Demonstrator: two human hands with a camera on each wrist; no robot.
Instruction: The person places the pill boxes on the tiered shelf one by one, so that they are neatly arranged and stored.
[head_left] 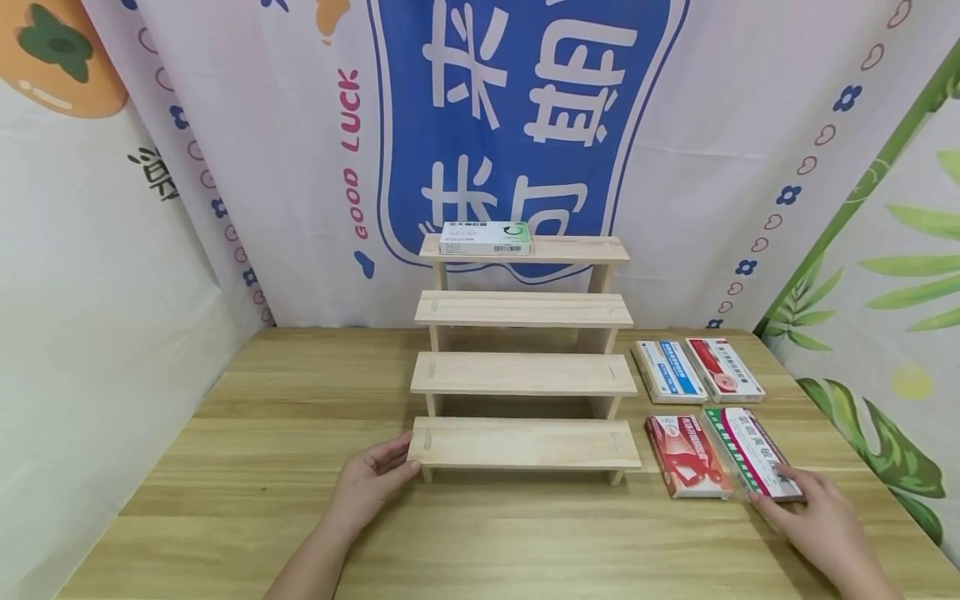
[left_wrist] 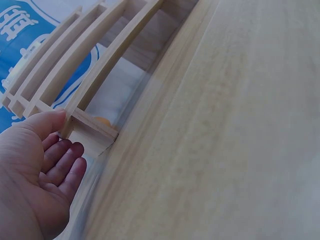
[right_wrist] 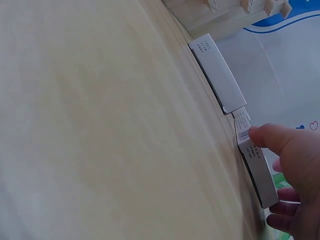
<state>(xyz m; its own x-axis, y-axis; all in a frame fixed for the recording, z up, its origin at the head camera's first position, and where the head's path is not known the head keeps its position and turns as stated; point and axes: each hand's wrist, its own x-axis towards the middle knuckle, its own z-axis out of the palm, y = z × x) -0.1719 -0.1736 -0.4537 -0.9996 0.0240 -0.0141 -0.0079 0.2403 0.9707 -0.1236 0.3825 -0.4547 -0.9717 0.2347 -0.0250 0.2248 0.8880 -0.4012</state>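
A four-tier wooden rack [head_left: 523,443] stands mid-table, its lowest board nearest. My left hand [head_left: 363,492] holds the left end of that board; in the left wrist view the thumb of this hand [left_wrist: 32,175] lies on the rack's corner [left_wrist: 116,52], other fingers curled below. At the right, my right hand [head_left: 825,521] grips the near end of a white, green and magenta box [head_left: 750,457] lying flat. From the right wrist, the hand [right_wrist: 297,172] has its thumb on the box's near side [right_wrist: 261,175], with fingers around its right end.
A white-green box [head_left: 483,240] lies on the top tier, left part. Left of the gripped box lies a red box [head_left: 688,458]; behind are a blue-white box [head_left: 669,372] and a red-white box [head_left: 724,371]. Printed cloth [head_left: 300,167] hangs behind the wooden table [head_left: 300,408].
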